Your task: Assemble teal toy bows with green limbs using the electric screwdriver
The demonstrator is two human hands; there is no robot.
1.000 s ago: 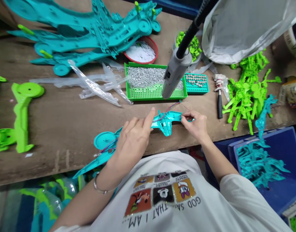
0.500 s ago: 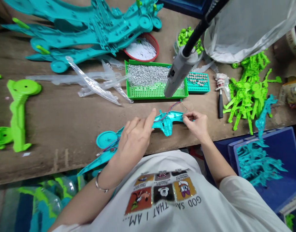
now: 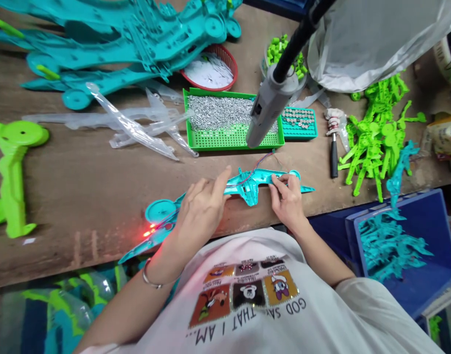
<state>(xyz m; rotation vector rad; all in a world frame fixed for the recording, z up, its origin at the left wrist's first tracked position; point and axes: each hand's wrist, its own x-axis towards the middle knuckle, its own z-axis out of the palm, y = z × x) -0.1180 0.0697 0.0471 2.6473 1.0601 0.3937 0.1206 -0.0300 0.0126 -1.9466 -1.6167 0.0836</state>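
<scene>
The left hand (image 3: 201, 209) lies across the turquoise plastic piece (image 3: 250, 191) at the table's (image 3: 100, 191) near edge, hiding part of its middle; whether those fingers grip cannot be told. The right hand's (image 3: 286, 199) thumb and forefinger are drawn close together against the piece, but what they pinch is too small to make out. A grey device (image 3: 267, 108) covers part of the green tray (image 3: 225, 146), and the blue crate's (image 3: 438, 226) lower part is hard to see. Compared with half a second ago, red lights (image 3: 150, 229) now glow near the piece's left end, and the right hand has shifted left, baring the pointed right tip. The green tray holds silvery bits (image 3: 218, 110); the red basket (image 3: 234, 66), white slips (image 3: 211, 71); the crate, turquoise parts (image 3: 391, 246).
</scene>
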